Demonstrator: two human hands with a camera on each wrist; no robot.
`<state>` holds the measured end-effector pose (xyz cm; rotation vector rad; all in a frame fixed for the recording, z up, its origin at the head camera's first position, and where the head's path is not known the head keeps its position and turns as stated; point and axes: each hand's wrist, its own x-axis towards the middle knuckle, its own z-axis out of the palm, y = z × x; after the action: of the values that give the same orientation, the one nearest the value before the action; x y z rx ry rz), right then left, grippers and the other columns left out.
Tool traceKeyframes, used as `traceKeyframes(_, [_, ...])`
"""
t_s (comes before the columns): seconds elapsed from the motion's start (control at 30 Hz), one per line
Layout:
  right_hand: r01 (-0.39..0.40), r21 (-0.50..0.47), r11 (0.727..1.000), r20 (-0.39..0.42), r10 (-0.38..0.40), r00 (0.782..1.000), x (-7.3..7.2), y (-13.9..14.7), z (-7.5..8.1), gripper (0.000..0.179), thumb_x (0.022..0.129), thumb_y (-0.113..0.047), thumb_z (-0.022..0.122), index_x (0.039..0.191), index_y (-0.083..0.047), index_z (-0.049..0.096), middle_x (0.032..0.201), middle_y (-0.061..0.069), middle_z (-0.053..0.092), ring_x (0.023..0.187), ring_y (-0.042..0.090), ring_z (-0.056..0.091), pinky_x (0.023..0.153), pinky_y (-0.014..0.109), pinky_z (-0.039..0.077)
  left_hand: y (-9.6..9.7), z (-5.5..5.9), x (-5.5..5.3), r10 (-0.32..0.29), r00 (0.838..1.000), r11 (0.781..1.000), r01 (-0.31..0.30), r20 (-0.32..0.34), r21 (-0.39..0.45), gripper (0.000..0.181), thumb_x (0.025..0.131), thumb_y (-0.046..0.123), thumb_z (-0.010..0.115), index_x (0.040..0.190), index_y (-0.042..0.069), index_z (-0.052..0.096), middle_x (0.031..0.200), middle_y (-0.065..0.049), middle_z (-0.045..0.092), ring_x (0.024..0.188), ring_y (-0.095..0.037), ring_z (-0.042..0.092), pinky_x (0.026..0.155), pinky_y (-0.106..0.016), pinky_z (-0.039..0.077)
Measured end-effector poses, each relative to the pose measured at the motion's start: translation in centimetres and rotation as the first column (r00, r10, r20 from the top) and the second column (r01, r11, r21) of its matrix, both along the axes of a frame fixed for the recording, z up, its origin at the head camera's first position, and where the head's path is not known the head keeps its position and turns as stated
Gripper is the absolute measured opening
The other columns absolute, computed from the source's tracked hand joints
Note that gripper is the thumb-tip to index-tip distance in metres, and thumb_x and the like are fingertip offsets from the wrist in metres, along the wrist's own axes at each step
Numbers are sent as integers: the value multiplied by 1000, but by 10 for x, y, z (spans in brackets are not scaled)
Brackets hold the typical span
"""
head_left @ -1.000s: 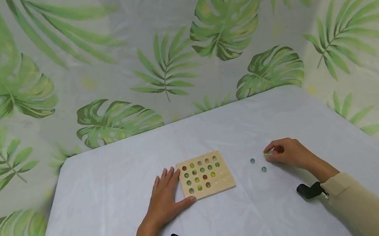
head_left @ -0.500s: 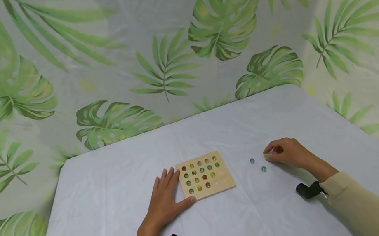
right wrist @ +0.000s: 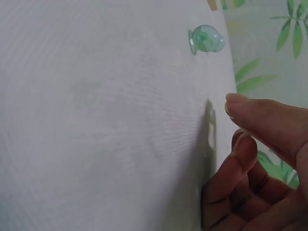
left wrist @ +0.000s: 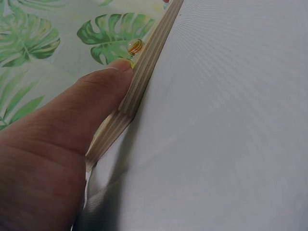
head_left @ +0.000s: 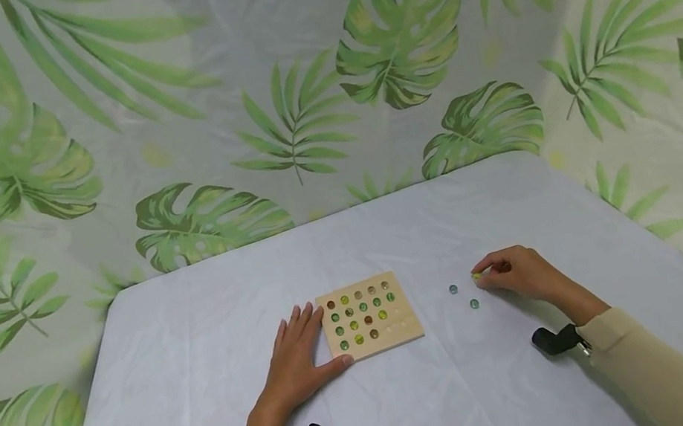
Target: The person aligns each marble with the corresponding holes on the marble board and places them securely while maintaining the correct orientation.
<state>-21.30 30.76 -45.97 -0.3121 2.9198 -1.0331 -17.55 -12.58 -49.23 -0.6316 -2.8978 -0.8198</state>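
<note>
A square-edged wooden board (head_left: 411, 333) lies mid-table, several coloured marbles seated in rows of its hollows; some hollows at the near right hold none. My left hand (head_left: 298, 360) spreads along the board's left side, fingertips at that edge. Its thumb (left wrist: 103, 89) presses the near corner in the left wrist view, beside an orange-swirled marble (left wrist: 135, 46). To the right of the board, my right hand (head_left: 522, 276) pinches a yellow-green marble (head_left: 476, 276) between thumb and fingertips, close over the cloth. Mostly the fingers hide it in the right wrist view.
Two loose marbles lie between board and right hand: a bluish one (head_left: 453, 289) and a green one (head_left: 474, 304). White cloth (head_left: 198, 327) covers the table. Behind it and along the right hangs a leaf-patterned curtain (head_left: 296, 24).
The right hand has lifted very slightly with the yellow-green marble in its fingers. The left hand keeps its place on the board.
</note>
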Motion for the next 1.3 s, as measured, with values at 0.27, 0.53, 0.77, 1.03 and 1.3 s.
traceKeyframes(0.27, [-82, -46, 996, 4, 82, 997, -1, -7, 8, 20, 86, -23, 74, 104, -14, 76, 78, -1, 59, 65, 13, 53, 55, 23, 44, -1, -1, 1, 2, 1000, 1000, -2, 2, -16, 98, 78, 69, 63, 152, 13, 31, 159, -8, 23, 147, -26, 12, 119, -46, 6])
traceKeyframes(0.53, [-117, -50, 992, -10, 116, 993, -4, -20, 12, 20, 86, -20, 74, 105, -12, 76, 75, -1, 58, 63, 14, 52, 53, 23, 44, -1, -1, 0, 0, 1000, 1000, 0, 10, -13, 98, 78, 68, 63, 152, 12, 31, 159, -7, 23, 148, -26, 11, 119, -45, 5])
traceKeyframes(0.77, [-177, -78, 981, -35, 175, 984, -7, -34, 11, 20, 87, -18, 73, 106, -10, 75, 76, -2, 60, 61, 10, 52, 54, 23, 45, 0, 0, 0, 10, 1000, 1000, -10, 18, -9, 99, 78, 68, 64, 153, 13, 30, 159, -6, 23, 148, -24, 10, 119, -44, 4])
traceKeyframes(1.03, [-202, -92, 975, -4, 202, 979, -11, -54, 7, 20, 88, -17, 72, 106, -12, 75, 76, -3, 60, 57, 9, 49, 49, 24, 43, -1, -1, -1, 6, 1000, 1000, -6, 30, -18, 100, 78, 71, 62, 153, 15, 29, 159, -5, 22, 148, -23, 10, 120, -42, 3])
traceKeyframes(1.3, [-217, -114, 969, -14, 217, 976, -15, -75, 5, 19, 87, -18, 73, 105, -13, 76, 75, -4, 61, 59, 10, 49, 50, 24, 44, -2, -2, 0, 9, 1000, 1000, -9, 19, -19, 100, 78, 71, 61, 153, 14, 30, 159, -5, 23, 148, -24, 11, 120, -42, 4])
